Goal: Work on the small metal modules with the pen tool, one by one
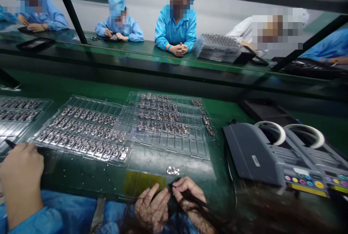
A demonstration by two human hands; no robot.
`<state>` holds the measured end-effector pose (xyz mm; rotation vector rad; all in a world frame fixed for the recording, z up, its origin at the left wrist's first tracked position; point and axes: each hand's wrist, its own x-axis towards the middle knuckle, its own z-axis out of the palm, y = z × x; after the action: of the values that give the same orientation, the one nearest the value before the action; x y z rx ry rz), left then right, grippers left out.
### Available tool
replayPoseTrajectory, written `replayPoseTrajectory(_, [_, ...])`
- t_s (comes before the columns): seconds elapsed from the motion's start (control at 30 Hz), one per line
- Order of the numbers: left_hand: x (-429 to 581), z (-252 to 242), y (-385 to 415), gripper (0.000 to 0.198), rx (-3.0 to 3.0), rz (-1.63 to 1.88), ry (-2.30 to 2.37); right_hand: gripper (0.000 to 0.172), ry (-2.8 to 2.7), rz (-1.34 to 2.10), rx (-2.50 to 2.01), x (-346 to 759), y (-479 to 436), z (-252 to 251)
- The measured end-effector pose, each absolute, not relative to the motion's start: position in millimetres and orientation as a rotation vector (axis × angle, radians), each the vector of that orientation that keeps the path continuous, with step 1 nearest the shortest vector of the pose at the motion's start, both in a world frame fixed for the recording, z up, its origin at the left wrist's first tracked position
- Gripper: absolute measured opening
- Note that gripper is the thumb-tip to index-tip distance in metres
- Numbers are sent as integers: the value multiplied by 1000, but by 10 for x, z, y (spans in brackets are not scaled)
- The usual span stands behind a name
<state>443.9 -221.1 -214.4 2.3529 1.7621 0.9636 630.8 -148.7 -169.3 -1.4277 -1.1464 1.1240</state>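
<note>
My left hand (151,207) is at the bottom middle, its fingers bent in beside my right hand; what they pinch, if anything, is hidden. My right hand (189,191) is closed round a thin black tool, apparently tweezers (171,186), whose tip points at my left fingers. Dark strands of hair hang across both hands. Just above them a small circuit board (173,171) lies on the green bench. A yellow translucent film sheet (141,183) is flat on the bench, partly behind my left hand. Farther back sits a clear plastic tray (199,146) with rows of small circuit boards.
Left of it are another board-filled tray (81,100) and a third tray (46,104). A co-worker's hand (23,168) holds a dark pen-like tool at far left. Grey tape dispensers (252,154) stand right, before a black tray (269,111). Several people sit behind a frame.
</note>
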Motion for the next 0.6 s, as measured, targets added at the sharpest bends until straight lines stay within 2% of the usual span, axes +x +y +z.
replayPoseTrajectory(0.13, [4512,-2030,-2201,54,2307,1085,1784,33,-1161,1174,-1410,6298,-1470,-1608])
replayPoseTrajectory(0.37, [4511,-1974,-2190,58,2241,1047,1817,30,-1086,1251,-1393,6326,-1481,-1641])
replayPoseTrajectory(0.6, [4363,-2104,-2080,49,2630,1038,1646,31,-1103,1259,-1397,6345,-1481,-1675])
